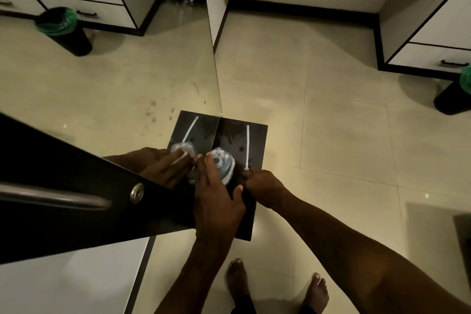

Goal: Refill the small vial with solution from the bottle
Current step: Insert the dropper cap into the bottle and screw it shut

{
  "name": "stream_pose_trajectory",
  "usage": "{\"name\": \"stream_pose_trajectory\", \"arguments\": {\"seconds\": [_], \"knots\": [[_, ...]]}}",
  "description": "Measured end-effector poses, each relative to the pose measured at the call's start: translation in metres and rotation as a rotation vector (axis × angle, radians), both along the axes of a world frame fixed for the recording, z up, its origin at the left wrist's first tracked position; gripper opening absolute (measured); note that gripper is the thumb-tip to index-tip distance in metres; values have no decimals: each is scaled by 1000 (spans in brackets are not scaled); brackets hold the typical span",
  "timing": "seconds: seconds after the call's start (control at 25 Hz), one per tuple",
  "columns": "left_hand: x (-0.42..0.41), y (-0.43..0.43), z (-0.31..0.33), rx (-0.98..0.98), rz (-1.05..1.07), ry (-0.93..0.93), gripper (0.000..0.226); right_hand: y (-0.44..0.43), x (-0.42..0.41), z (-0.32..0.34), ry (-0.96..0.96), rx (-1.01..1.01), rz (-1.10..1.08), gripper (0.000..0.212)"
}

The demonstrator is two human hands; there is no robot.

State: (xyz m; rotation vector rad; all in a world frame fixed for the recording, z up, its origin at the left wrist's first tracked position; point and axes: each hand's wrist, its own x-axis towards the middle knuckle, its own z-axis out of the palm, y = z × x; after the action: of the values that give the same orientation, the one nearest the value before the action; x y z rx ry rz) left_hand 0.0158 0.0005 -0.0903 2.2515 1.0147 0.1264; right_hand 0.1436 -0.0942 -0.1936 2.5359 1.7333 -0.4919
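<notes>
A clear plastic bottle (224, 162) with a white label stands on a small black shelf (258, 135) against a mirror. My left hand (216, 196) grips the bottle, fingers laid over its top and left side, thumb on its right side. A thin white stick (247, 145) lies on the shelf to the right of the bottle. My right hand (262, 185) is curled into a fist at the lower end of that stick, touching the shelf. No small vial shows; I cannot tell whether the fist hides anything.
A mirror (153, 79) on the left repeats the shelf, bottle and hand. A dark door (63, 186) with a metal handle and lock juts in at lower left. A black bin with a green liner (453, 94) stands at right. My bare feet (238, 283) are on the tiled floor.
</notes>
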Motion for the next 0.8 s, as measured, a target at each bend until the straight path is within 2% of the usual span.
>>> {"name": "stream_pose_trajectory", "arguments": {"seconds": [0.16, 0.32, 0.64, 0.8], "knots": [[14, 0, -6, 102, 42, 148, 108, 0, 0, -7, 20, 36, -2, 15], [19, 4, -16, 96, 123, 79, 98, 0, 3, -7, 29, 40, 11, 22], [24, 3, -26, 196, 133, 110, 83, -1, 4, 17, 34, 16, 25, 36], [26, 0, -27, 63, 186, -29, 68, -5, 4, 25, 23, 30, 2, 39]]}}
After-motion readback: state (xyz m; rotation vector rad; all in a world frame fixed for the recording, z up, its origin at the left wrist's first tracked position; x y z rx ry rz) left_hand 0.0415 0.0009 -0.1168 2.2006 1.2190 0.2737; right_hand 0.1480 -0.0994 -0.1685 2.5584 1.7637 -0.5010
